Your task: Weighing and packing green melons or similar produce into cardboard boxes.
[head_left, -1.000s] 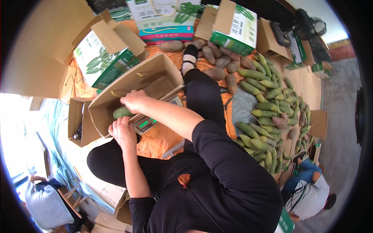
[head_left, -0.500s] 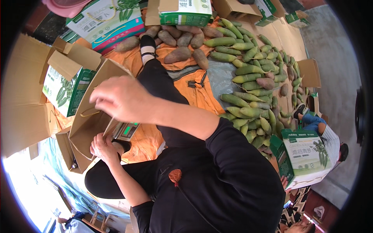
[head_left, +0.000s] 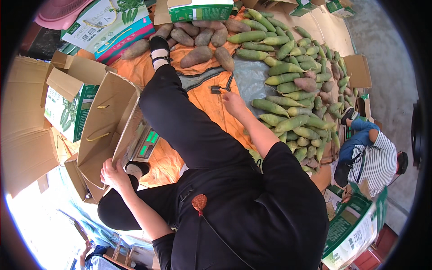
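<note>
Two bare hands work on opposite sides of the seated person's black-trousered leg point(head_left: 189, 121). Right hand point(head_left: 234, 102), fingers loosely curled and holding nothing, reaches out over the orange ground sheet point(head_left: 211, 103); the heap of long green-and-yellow tapered vegetables point(head_left: 292, 108) lies just right of it, their long axes mostly crosswise to the reach. Left hand point(head_left: 114, 173) grips the near flap of the open brown cardboard carton point(head_left: 108, 121), left of the leg; its contents cannot be seen.

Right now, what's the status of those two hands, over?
Left hand grips flap of open brown cardboard box. Right hand reaching beside small black clippers on orange sheet, holding nothing. Path clear.
</note>
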`<state>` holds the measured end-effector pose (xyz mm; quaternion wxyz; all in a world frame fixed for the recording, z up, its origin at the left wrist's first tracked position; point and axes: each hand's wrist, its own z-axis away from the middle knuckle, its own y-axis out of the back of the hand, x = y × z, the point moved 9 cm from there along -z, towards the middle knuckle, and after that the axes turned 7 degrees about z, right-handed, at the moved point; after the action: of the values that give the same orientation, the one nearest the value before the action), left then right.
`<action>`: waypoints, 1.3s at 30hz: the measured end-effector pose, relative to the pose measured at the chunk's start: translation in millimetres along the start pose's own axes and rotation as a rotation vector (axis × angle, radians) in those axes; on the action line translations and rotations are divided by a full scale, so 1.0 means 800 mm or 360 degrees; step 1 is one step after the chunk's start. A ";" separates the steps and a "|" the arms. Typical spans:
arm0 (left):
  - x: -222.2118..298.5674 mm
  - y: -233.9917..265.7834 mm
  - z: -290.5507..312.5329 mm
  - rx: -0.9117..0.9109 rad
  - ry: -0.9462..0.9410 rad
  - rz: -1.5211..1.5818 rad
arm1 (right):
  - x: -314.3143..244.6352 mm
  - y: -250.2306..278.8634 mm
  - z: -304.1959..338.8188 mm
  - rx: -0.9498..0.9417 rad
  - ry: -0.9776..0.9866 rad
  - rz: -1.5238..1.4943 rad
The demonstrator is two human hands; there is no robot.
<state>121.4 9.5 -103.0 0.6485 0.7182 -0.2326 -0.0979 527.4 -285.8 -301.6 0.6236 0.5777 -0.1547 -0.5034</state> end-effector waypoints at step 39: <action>0.008 0.029 -0.004 0.0080 0.0146 0.0240 | -0.088 0.222 -0.027 0.0373 0.0449 0.0056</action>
<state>123.5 8.4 -79.0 0.6458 0.7184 -0.2583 -0.0099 592.5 -247.7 -124.6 0.5761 0.7086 -0.1335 -0.3850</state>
